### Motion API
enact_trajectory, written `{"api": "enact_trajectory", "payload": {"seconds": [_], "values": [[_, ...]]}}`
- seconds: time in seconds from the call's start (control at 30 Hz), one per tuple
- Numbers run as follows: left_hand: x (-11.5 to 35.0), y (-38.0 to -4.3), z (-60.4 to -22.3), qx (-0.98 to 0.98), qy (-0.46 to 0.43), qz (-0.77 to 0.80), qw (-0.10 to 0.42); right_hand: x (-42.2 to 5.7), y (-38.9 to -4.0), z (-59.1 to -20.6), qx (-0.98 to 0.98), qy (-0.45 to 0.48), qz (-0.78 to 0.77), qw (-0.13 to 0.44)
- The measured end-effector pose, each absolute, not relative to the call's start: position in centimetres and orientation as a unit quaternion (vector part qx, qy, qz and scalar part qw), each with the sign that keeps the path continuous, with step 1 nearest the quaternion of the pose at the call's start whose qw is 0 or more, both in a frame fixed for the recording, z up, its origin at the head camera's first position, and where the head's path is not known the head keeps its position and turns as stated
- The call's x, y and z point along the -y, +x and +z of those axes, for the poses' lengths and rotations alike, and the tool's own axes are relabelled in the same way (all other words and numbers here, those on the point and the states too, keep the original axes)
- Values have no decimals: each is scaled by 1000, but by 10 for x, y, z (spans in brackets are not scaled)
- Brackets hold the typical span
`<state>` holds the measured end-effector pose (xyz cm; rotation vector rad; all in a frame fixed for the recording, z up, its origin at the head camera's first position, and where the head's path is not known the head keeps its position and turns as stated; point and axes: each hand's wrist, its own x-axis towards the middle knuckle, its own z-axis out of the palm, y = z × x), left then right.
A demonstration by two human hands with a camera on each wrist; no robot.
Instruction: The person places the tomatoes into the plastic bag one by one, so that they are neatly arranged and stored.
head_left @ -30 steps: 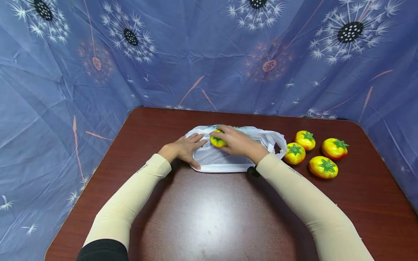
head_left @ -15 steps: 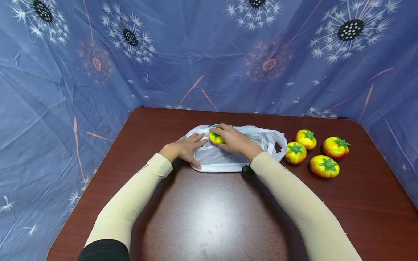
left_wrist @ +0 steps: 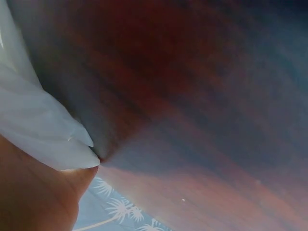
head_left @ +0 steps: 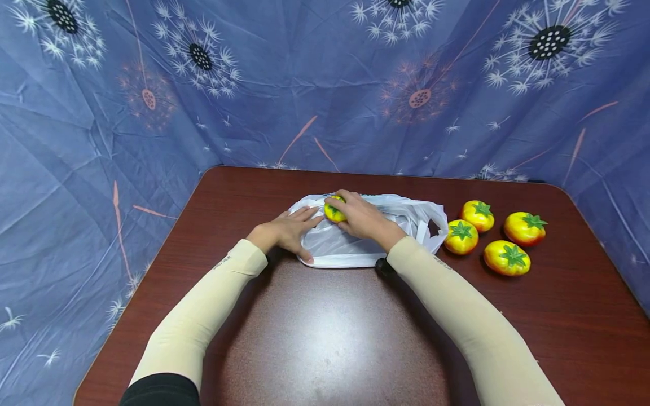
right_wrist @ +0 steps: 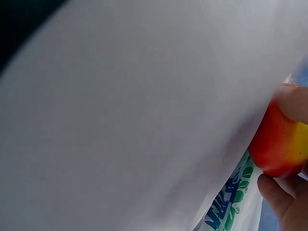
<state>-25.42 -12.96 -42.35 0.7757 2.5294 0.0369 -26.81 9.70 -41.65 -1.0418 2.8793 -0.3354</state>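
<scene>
White plastic bag (head_left: 337, 247) touches your left hand (head_left: 285, 232) (fingers spread) while your right hand (head_left: 364, 217) grips a yellow-red fruit (head_left: 333, 212).

The right grip (head_left: 361, 216) and the yellow fruit (head_left: 333, 210) it holds have shifted slightly leftward and forward.

Both cream-sleeved arms (head_left: 203, 312) reach forward. Bare left hand (head_left: 286, 232) palm down, fingers spread. Bare right hand (head_left: 365, 219) curled, gripping.

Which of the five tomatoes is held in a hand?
The tomato at the white plastic bag, gripped by the right hand; the other four tomatoes sit on the table, untouched by hands, to the right.
</scene>
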Motion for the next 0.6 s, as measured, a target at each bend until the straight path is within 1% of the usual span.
{"api": "enact_trajectory", "payload": {"seconds": [0.3, 0.6], "values": [[131, -253, -425, -926, 283, 14, 248, -97, -267, -417, -933, -332, -128, 48], [131, -254, -425, -927, 285, 18, 243, -94, -267, -418, -933, -331, -135, 33]]}}
